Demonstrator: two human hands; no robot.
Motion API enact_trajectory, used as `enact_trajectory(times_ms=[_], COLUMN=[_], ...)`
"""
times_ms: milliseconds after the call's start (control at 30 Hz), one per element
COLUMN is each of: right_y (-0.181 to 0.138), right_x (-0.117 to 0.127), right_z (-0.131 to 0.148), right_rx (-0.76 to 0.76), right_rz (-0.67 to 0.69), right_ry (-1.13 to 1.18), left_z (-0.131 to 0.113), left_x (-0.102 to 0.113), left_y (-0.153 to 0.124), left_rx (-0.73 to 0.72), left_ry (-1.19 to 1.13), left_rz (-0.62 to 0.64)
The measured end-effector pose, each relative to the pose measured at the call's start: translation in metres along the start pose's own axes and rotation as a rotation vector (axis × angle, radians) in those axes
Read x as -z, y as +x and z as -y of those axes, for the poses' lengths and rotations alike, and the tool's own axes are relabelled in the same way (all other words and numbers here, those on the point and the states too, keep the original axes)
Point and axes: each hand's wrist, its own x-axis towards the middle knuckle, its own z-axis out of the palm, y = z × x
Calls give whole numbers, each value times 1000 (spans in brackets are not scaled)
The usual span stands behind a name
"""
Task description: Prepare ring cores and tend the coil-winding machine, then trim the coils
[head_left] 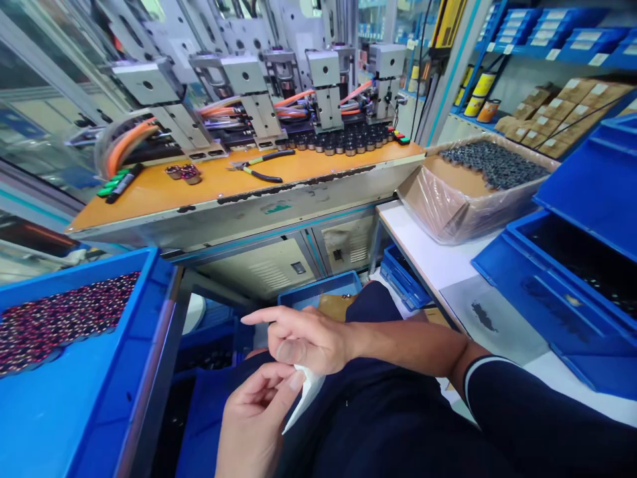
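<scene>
My left hand point(263, 405) pinches a piece of white tissue point(309, 395) between thumb and fingers, low in front of my lap. Just above it, my right hand point(311, 338) reaches in from the right with its index finger stretched out to the left and the other fingers loosely bent. The tissue lies against the underside of the right hand, near the heel of the palm. Its upper part is hidden behind that hand. The two hands touch or nearly touch. I see nothing gripped in the right hand.
Ahead stands a machine with an orange bench point(209, 199) bearing cutting pliers point(261, 162), markers point(122, 182) and rows of small dark parts point(343, 139). At left is a blue tray point(60, 411) of copper-wound parts. A plastic-lined carton point(448, 206) and blue bins point(562, 285) stand at right.
</scene>
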Motion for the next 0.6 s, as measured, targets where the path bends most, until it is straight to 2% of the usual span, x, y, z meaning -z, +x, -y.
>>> enact_trajectory(times_ms=[67, 200, 267, 333, 500, 600], right_y=[1, -5, -13, -19, -24, -24], right_x=[0, 1, -2, -6, -10, -8], right_z=[3, 16, 22, 26, 28, 28], right_rx=[3, 6, -42, -119, -275, -342], right_rz=[-71, -377, -351, -266, -264, -235], right_ry=[-90, -360, -290, -176, -19, 37], left_z=[1, 4, 6, 7, 11, 13], left_x=[1, 7, 8, 8, 11, 15], left_y=[0, -5, -7, -8, -8, -7], left_rx=[-101, -473, -637, -715, -709, -757], left_ry=[-7, 208, 308, 342, 375, 394], left_rz=[-61, -284, -315, -282, -236, -175])
